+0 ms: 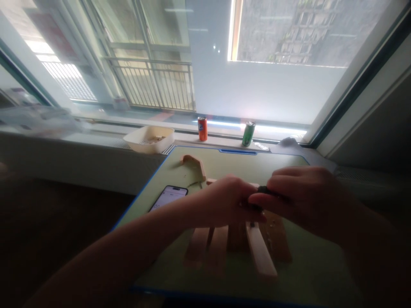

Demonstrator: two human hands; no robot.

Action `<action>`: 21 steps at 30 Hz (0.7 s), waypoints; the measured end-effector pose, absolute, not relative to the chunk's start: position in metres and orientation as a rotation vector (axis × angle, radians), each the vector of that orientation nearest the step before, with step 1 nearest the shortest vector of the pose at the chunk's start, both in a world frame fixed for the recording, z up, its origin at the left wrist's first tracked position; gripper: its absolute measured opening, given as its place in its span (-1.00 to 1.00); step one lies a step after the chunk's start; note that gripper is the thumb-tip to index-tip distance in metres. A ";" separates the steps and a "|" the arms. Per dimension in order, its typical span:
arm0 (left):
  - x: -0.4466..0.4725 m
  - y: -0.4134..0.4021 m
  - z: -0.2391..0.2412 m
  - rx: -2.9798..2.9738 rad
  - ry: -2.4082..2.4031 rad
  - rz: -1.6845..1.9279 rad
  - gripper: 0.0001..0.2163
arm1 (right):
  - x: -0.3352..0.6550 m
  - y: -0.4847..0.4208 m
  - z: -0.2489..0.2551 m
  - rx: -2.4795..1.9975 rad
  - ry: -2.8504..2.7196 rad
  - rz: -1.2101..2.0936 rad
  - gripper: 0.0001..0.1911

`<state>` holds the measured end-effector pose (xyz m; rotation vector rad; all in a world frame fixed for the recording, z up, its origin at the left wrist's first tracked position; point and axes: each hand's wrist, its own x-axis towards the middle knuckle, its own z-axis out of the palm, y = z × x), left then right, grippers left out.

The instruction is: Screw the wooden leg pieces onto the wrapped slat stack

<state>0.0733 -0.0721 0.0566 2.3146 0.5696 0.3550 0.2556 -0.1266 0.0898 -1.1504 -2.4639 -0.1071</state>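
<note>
My left hand [227,201] and my right hand [302,199] meet above a set of wooden slats [237,248] lying on the green mat [289,273]. Both hands are closed, fingertips together, around a small dark object [265,190] held between them. I cannot make out what the dark object is. The hands hide the upper part of the wooden piece beneath them. A separate curved wooden part [194,164] lies farther back on the mat.
A phone [168,196] with a lit screen lies on the mat's left edge. On the window sill stand an orange can [202,128], a green can [248,133] and a cream tray [149,139]. A small screw or twig [194,184] lies near the phone.
</note>
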 end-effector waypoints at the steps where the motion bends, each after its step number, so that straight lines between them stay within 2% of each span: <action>1: 0.073 -0.071 0.056 2.313 0.546 0.338 -0.75 | 0.255 -0.128 0.089 -1.163 -2.451 -0.101 -0.66; 4: 0.073 -0.066 0.053 2.278 0.483 0.318 -0.80 | 0.258 -0.129 0.090 -1.172 -2.398 -0.015 -0.76; 7: 0.071 -0.061 0.053 2.202 0.429 0.325 -0.82 | 0.261 -0.126 0.091 -1.071 -2.409 0.101 -0.72; 12: 0.072 -0.061 0.053 2.058 0.258 0.323 -0.86 | 0.261 -0.120 0.092 -1.034 -2.411 0.214 -0.79; 15: 0.072 -0.064 0.054 2.004 0.189 0.351 -0.90 | 0.257 -0.122 0.093 -0.986 -2.457 0.401 -0.78; 18: 0.068 -0.067 0.058 2.028 0.178 0.356 -0.78 | 0.253 -0.129 0.093 -0.916 -2.462 0.628 -0.82; 21: 0.061 -0.068 0.065 2.063 0.281 0.436 -0.69 | 0.256 -0.136 0.095 -0.941 -2.207 0.611 -0.81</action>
